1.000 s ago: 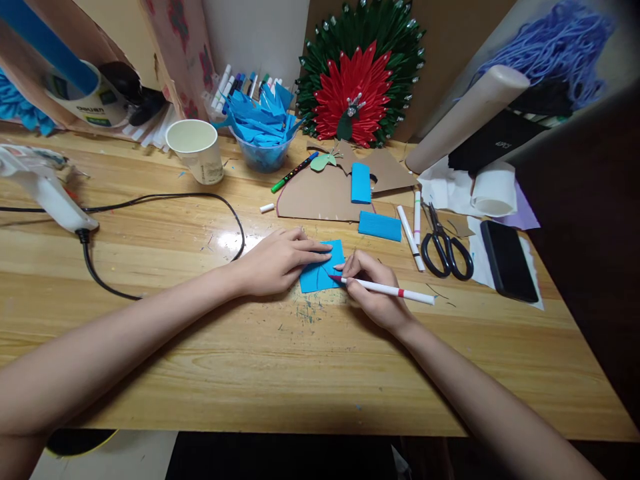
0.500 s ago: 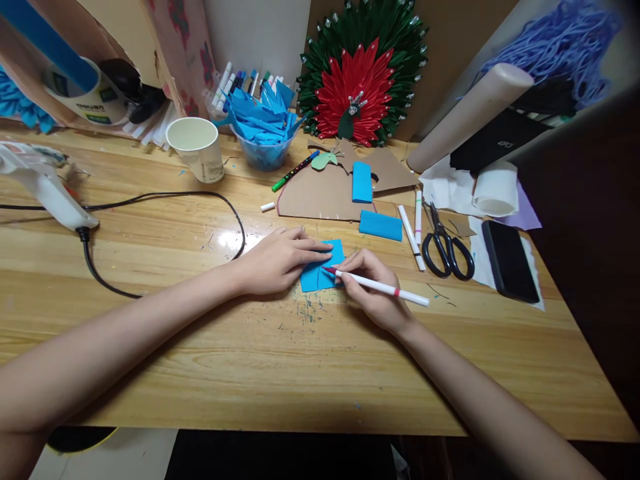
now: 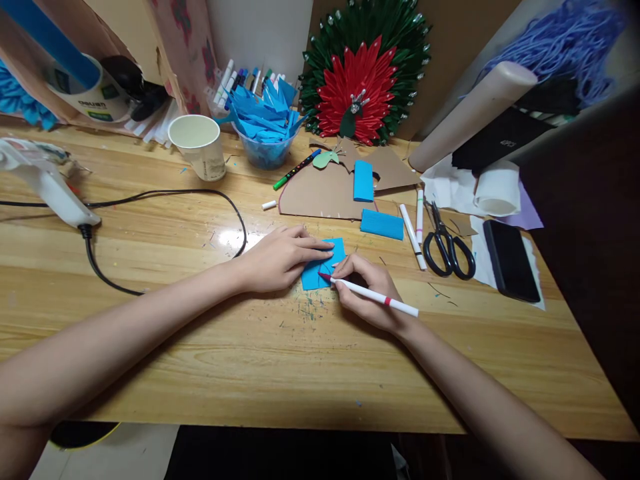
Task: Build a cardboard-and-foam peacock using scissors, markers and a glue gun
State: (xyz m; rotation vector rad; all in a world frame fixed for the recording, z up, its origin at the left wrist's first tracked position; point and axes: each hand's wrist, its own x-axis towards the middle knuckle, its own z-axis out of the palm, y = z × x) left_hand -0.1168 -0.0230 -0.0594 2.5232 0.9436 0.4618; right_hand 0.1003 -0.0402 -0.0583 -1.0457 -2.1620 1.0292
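Observation:
A folded piece of blue paper [image 3: 313,279] lies on the wooden table in front of me, with thin dark lines on it. My left hand [image 3: 280,259] rests flat over its left part, fingers stretched out and pressing it down. In my right hand [image 3: 367,290] is a white marker [image 3: 373,294] with a red band, pinched between thumb and fingers. Its dark red tip meets or hovers just over the paper; I cannot tell which. Two more blue paper pieces lie beyond: one upright [image 3: 363,181] on cut cardboard [image 3: 315,193], one sideways [image 3: 381,225] beside it.
Black-handled scissors [image 3: 447,250], capped markers [image 3: 413,237] and a phone [image 3: 511,260] lie at right. A glue gun [image 3: 55,187] with a black cable is at left. Behind stand a paper cup [image 3: 197,150], a bowl of blue pieces [image 3: 265,150] and a red-green peacock decoration [image 3: 357,87].
The marker in my right hand has moved slightly left and down across the blue paper, and a further line shows there. My left hand stays put on the paper.

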